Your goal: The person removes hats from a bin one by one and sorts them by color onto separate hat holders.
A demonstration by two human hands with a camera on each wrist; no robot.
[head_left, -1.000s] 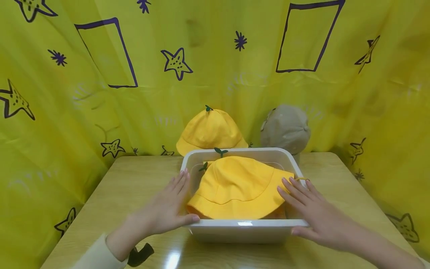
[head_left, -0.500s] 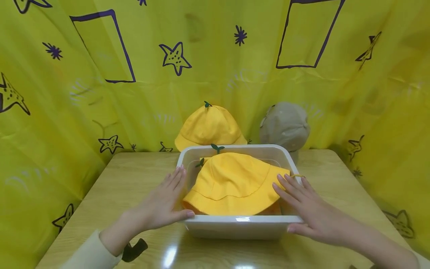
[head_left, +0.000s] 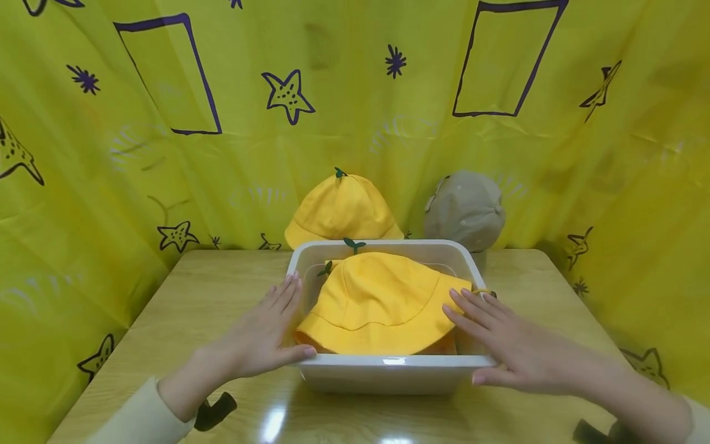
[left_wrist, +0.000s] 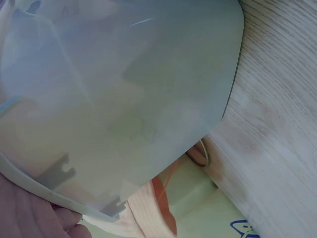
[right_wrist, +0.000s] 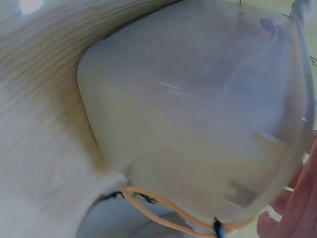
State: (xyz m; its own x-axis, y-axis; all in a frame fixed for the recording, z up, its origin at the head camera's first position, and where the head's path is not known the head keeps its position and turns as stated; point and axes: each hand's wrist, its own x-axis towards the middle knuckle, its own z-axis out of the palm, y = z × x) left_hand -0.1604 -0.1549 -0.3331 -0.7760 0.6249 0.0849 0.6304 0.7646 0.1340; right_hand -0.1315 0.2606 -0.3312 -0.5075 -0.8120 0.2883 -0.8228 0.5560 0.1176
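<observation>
A white plastic bin (head_left: 383,376) stands on the wooden table, holding yellow brimmed hats. The top yellow hat (head_left: 383,296) lies with its brim toward the front; small green sprouts poke up behind it. My left hand (head_left: 261,333) rests on the bin's left rim, fingers straight and the thumb at the front corner. On the other side, my right hand (head_left: 516,345) lies over the right rim with fingers spread, its fingertips at the hat's brim. An orange cord (right_wrist: 163,218) hangs outside the bin in the right wrist view.
Behind the bin sit another yellow hat (head_left: 346,209) with a green sprout and a grey-beige cap (head_left: 468,209). A yellow curtain (head_left: 355,142) with drawn stars rises at the table's back and sides. Bare wood of the table (head_left: 205,296) shows left and right of the bin.
The whole head view has shifted slightly. Both hands keep their places at the bin's sides, and the bin and hats look unchanged.
</observation>
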